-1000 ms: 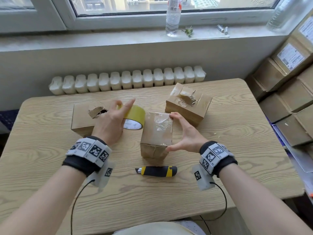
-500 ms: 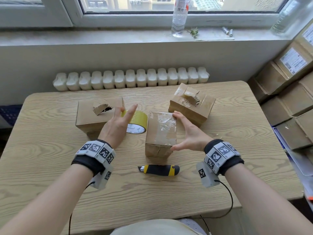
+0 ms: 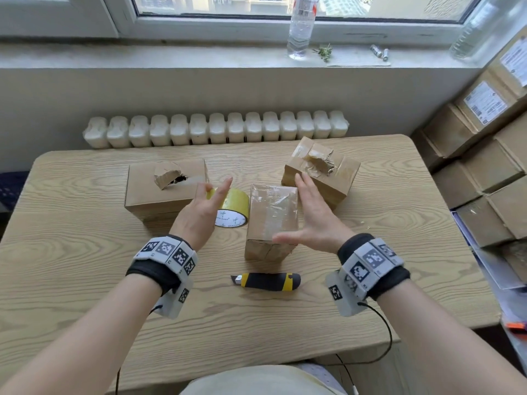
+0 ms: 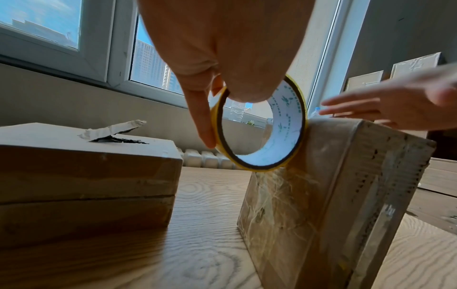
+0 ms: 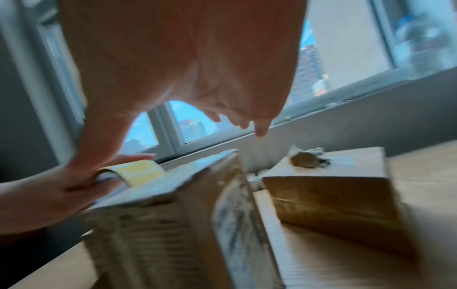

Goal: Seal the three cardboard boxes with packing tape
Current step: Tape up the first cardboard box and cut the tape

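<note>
Three brown cardboard boxes stand on the wooden table point(image 3: 85, 280). The left box point(image 3: 165, 192) has a torn hole in its top. So does the right box point(image 3: 339, 178). Between them the middle box point(image 3: 271, 218) stands upright, with shiny clear tape over its top. A yellow tape roll point(image 3: 232, 208) stands on edge against that box's left side. My left hand point(image 3: 214, 192) pinches the tape roll point(image 4: 289, 125), thumb at its hole and a finger on its outer rim. My right hand point(image 3: 296, 212) hovers with straight fingers just right of the middle box, holding nothing.
A black and yellow utility knife point(image 3: 266, 281) lies on the table in front of the middle box. A white radiator point(image 3: 216, 129) runs behind the table. Stacked cardboard parcels point(image 3: 484, 166) crowd the right side. A plastic bottle point(image 3: 299, 24) stands on the windowsill.
My right hand has let go of the middle box and spread its fingers beside it. The left hand stays at the tape roll.
</note>
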`<state>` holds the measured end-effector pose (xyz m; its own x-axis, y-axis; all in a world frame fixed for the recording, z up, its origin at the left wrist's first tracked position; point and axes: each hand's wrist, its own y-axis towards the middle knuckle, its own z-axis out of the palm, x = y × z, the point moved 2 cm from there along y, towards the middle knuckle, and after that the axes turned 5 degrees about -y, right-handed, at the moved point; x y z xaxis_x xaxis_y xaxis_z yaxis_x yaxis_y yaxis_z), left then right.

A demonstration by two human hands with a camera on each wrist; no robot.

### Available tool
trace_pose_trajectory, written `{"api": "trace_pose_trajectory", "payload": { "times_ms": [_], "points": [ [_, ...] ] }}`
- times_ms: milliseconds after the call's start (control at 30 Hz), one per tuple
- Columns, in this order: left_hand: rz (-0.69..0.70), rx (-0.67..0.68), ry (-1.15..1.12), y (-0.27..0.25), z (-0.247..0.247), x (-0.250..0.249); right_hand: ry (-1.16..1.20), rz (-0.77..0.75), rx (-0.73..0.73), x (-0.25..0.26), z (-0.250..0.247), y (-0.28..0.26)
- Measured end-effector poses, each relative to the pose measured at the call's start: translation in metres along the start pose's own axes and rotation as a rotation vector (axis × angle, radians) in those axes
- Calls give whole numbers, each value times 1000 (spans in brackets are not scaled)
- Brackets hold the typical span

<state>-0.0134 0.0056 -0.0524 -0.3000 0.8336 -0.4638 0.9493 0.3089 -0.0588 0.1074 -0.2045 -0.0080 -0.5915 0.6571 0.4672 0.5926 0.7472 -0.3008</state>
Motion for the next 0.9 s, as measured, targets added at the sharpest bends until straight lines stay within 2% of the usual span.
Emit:
{"api": "trace_pose_trajectory", "payload": {
  "times_ms": [67, 133, 233, 333, 500, 700, 900],
  "points": [
    [-17, -2, -20, -1, -1, -4, -204, -46, -61, 27, 9, 1],
    [-29, -13, -39, -2, -2, -7, -329, -109, -48, 48, 28, 5],
    [-58, -20, -52, -2, -4, -7, -396, -126, 36, 53, 52, 12],
    [-93, -21, -62, -4, -3, -9, -458, -157, 28, 46, 59, 12],
    [-113, -36, -58, -3, -1, -9, -454, -129, 2, 22, 52, 2],
    [-94, -52, -69, -3, 1, -8, -359, 67, 8, 5, 38, -18],
    [-74, -96, -111, -6, -3, -9, -396, -123, 39, 43, 37, 22]
  ]
}}
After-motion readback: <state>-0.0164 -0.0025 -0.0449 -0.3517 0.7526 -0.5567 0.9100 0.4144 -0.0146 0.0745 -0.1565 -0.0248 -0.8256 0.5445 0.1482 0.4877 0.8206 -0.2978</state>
